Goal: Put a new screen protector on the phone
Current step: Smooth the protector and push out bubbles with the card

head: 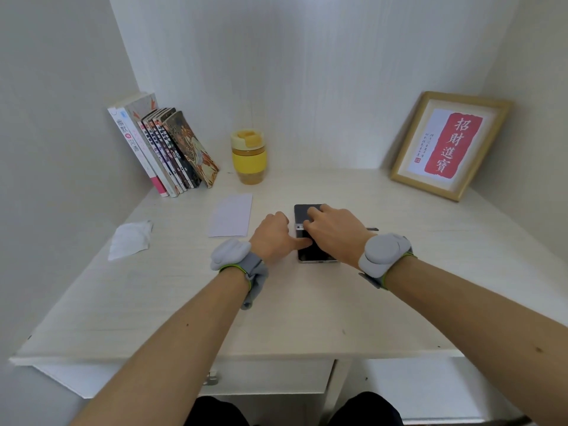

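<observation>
A dark-screened phone (308,210) with a silver rim lies flat on the pale desk (307,309), a little right of centre. My left hand (273,236) rests at its left edge, fingers curled, with the thumb pressed onto the lower part of the screen. My right hand (333,232) lies over the middle of the phone, palm down. Its fingertips pinch a small white piece (298,226) at the phone's left edge. Whether a protector lies on the glass cannot be made out. Most of the screen is hidden under my hands.
A white paper sleeve (230,215) lies left of the phone, and a crumpled white wipe (130,239) further left. Leaning books (166,149) and a yellow lidded cup (249,156) stand at the back, a framed print (450,144) at back right. A thin dark object (372,229) pokes out beside my right wrist.
</observation>
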A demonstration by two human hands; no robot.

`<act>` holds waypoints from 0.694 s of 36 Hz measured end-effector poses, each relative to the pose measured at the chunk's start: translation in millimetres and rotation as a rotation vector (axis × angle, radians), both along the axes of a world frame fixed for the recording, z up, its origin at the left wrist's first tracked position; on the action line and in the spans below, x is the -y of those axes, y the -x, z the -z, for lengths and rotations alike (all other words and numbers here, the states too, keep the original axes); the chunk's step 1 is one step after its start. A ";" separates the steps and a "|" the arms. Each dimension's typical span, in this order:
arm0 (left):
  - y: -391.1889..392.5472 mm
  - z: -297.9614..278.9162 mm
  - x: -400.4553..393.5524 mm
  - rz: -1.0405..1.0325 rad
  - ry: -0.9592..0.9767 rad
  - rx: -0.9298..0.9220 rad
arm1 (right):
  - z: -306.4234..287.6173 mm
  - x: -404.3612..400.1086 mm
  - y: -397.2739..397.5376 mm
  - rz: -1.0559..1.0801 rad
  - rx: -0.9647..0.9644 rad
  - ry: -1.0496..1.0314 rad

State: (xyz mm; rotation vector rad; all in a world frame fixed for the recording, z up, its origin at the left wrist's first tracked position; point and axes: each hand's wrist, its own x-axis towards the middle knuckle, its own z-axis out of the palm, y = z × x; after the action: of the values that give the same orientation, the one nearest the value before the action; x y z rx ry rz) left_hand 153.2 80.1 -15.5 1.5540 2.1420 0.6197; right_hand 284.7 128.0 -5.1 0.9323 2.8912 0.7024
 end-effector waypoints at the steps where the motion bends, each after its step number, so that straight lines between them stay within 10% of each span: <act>1: 0.5 0.1 -0.2 0.002 0.002 0.000 | 1.4 -2.3 2.0 0.006 -0.004 -0.004; 25: 1.5 -3.9 2.5 0.006 0.030 0.005 | 3.0 -7.6 -2.5 0.005 -0.019 -0.009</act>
State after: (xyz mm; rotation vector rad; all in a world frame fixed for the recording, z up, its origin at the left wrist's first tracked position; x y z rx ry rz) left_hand 151.7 77.6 -11.6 1.5413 2.1324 0.5858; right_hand 287.2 135.6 -8.0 0.9523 2.9030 0.7112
